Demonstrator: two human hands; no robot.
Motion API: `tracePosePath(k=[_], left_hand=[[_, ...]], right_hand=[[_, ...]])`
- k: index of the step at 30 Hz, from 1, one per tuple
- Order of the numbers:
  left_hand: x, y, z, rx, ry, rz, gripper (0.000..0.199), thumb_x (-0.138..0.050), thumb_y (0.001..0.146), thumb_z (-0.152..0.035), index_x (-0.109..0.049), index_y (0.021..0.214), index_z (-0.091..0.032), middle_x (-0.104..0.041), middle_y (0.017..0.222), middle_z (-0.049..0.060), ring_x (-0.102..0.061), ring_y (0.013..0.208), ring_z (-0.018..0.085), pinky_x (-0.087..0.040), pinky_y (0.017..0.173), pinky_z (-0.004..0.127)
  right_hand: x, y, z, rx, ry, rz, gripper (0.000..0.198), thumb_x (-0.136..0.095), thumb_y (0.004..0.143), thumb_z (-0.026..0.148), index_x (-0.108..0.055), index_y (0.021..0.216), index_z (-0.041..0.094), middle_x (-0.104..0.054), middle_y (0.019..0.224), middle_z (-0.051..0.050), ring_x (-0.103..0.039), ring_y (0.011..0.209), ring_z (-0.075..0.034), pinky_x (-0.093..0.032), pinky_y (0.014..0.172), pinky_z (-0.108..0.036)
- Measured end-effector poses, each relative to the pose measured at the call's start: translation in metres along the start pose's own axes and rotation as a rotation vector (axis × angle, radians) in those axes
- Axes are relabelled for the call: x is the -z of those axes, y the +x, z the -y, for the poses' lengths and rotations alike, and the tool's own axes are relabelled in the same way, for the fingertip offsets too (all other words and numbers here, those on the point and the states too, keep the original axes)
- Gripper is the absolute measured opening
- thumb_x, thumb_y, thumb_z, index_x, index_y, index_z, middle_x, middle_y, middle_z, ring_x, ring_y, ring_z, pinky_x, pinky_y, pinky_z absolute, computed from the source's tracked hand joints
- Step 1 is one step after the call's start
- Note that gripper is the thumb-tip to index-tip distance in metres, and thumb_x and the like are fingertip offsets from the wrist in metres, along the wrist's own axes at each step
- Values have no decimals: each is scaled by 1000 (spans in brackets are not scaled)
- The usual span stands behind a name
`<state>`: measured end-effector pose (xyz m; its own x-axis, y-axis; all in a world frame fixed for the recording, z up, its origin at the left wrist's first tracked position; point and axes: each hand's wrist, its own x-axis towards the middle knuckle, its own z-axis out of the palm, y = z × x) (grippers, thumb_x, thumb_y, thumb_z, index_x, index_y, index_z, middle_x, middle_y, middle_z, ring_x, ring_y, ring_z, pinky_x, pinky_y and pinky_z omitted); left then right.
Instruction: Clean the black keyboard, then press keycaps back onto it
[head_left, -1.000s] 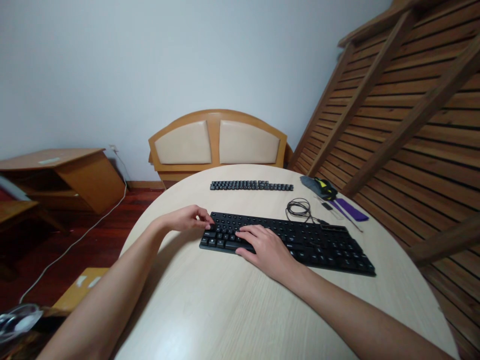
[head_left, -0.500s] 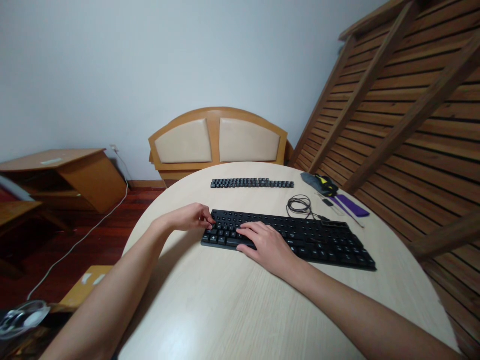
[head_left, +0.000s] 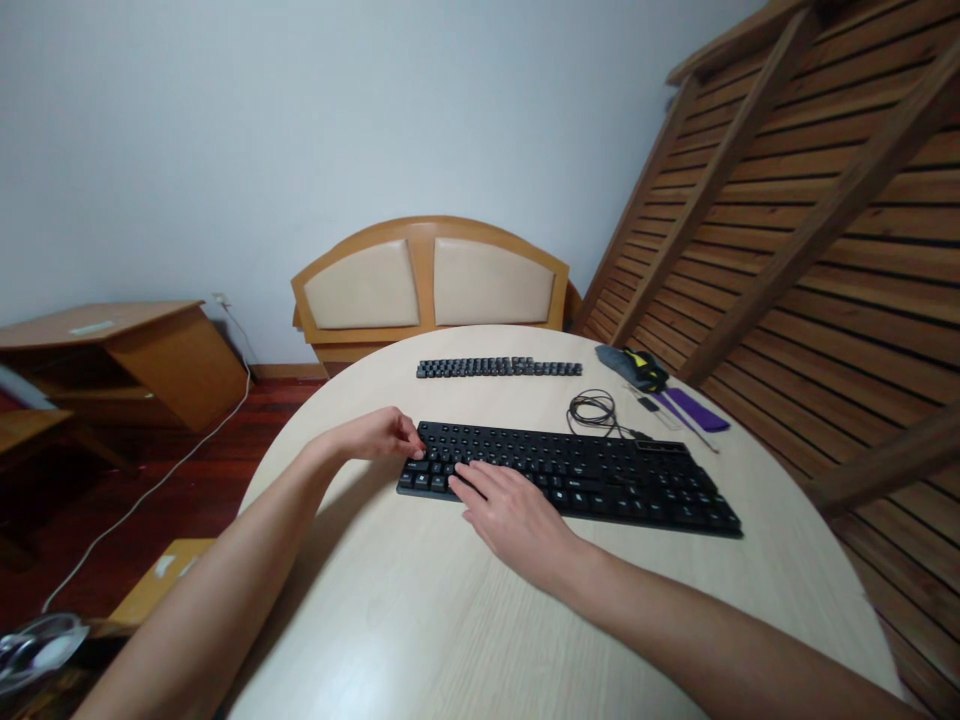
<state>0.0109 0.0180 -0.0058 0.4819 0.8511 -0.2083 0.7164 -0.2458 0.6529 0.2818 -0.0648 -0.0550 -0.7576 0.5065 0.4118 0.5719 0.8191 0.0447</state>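
Note:
A black keyboard (head_left: 607, 475) lies across the round table, and its upper rows show bare sockets where keycaps are off. My left hand (head_left: 386, 435) is at the keyboard's left end, thumb and fingers curled together in a pinch; whatever is between the fingertips is hidden. Over the lower left keys lies my right hand (head_left: 510, 510), palm down with fingers stretched out, its fingertips at the bottom rows. Behind the keyboard, loose black keycaps (head_left: 480, 368) stand in neat rows. The coiled black cable (head_left: 592, 408) rests just beyond the keyboard.
At the table's right rear lie a grey, black and yellow glove-like item (head_left: 637, 368), a purple strip (head_left: 701, 410) and a thin metal rod (head_left: 694, 428). A wooden headboard (head_left: 431, 270) stands behind the table (head_left: 465, 620). Slatted wood panels (head_left: 810, 250) lean at the right.
My right hand has slid left and toward me along the keyboard's front edge. My left hand stays pinched at the left end. The whole view has shifted slightly.

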Motion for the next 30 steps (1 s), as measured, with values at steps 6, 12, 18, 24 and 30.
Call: tracePosePath(k=[6,12,18,24,30], left_hand=[[4,12,7,37,-100,74,29,-79,66,-45,-77,75,-18,-74,74,1,-63,72,17,-48,70,25],[3,13,18,23,-157,80,30,-80,66,-44,-78,79,-17,-74,75,1,-61,69,15,-48,70,24],[2,14,29,-46,-46,-32,42,-67,80,-55,-76,84,-15,-73,78,3,-62,70,16,-47,65,24],[22,52,50,72,283,-467,43,-61,87,-52,-71,107,-15,-72,102,9,-66,81,20,-50,73,27],[29,87,60,217,494,-627,40,-59,91,-32,-59,131,-25,-64,122,9,-66,101,24,-50,86,32]], right_hand=[[2,1,-1,5,-9,20,38,-60,95,17,-59,132,9,-61,139,-14,-56,126,-30,-51,102,-46],[3,2,-3,11,9,24,38,-59,95,16,-59,132,9,-61,139,-13,-56,126,-30,-50,102,-46],[4,2,-4,19,29,28,38,-59,94,15,-59,132,10,-61,137,-14,-57,125,-29,-51,100,-46],[6,2,-3,22,21,36,37,-56,96,14,-59,132,10,-61,138,-14,-57,124,-29,-51,99,-46],[5,1,-3,24,17,25,36,-54,96,13,-59,132,11,-61,138,-13,-57,124,-29,-51,100,-45]])
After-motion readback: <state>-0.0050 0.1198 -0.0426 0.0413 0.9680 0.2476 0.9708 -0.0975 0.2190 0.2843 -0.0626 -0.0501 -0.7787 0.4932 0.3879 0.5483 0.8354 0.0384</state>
